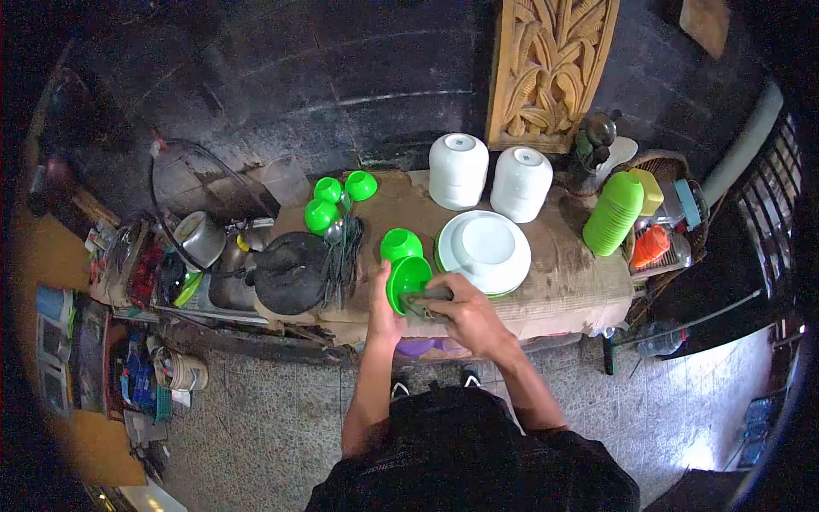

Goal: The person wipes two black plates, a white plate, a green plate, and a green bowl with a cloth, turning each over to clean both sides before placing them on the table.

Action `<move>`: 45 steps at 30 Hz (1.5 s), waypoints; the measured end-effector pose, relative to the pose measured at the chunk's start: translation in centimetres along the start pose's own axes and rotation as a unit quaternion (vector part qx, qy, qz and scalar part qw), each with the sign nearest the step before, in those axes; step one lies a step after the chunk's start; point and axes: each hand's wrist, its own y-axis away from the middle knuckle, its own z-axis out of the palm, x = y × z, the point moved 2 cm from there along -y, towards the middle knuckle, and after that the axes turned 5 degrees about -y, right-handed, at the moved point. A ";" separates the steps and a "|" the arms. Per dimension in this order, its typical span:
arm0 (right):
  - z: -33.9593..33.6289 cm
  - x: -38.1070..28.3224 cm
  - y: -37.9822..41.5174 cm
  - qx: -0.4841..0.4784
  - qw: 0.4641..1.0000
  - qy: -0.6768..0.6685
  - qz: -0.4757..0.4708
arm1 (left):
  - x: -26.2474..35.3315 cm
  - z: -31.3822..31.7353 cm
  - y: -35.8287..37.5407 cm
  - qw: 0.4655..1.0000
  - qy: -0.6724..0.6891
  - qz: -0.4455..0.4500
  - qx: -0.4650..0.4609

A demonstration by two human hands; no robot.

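A green bowl (409,282) is tilted in my left hand (386,305), whose fingers and thumb hold its left side. My right hand (467,313) is closed on a greyish cloth (429,299), pressed to the bowl's inside at its right. Just behind the held bowl, another green bowl (400,245) lies upside down on the cardboard-covered table (573,294). White plates (485,252) are stacked to the right of it, above a green rim. Several more green bowls (322,216) sit at the back left, beside spoons and forks (343,247).
Two stacks of upturned white bowls (459,171) stand at the back. To the right are a leaning green stack (613,213), orange items (651,247) and a basket (701,224). A dark lidded pan (291,273) and a sink (232,286) are on the left.
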 end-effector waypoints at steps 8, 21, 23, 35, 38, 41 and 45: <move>-0.8 -0.5 -1.2 0.101 0.975 0.200 -0.004 | -0.3 -0.6 -0.3 0.994 -0.092 -0.050 0.002; 3.2 1.2 0.3 0.131 0.982 -0.030 0.131 | 0.1 -0.6 -0.7 0.921 -0.287 0.262 0.036; 3.9 2.1 0.7 0.079 0.951 -0.200 0.224 | 0.2 -0.5 -0.5 0.900 -0.317 0.300 0.019; 3.9 3.7 0.9 0.370 0.669 -0.530 0.367 | -0.4 0.5 -0.5 0.989 0.103 0.065 -0.086; 2.0 2.2 -0.1 0.413 0.712 -0.471 0.319 | -1.4 -0.4 -0.2 0.990 0.098 0.024 -0.103; 1.6 2.3 0.2 0.378 0.808 -0.377 0.251 | -2.5 -0.9 -0.4 0.952 0.282 -0.039 -0.110; 1.0 0.9 0.1 0.297 0.937 -0.134 0.128 | -2.4 -0.4 -0.5 0.977 0.202 -0.060 -0.018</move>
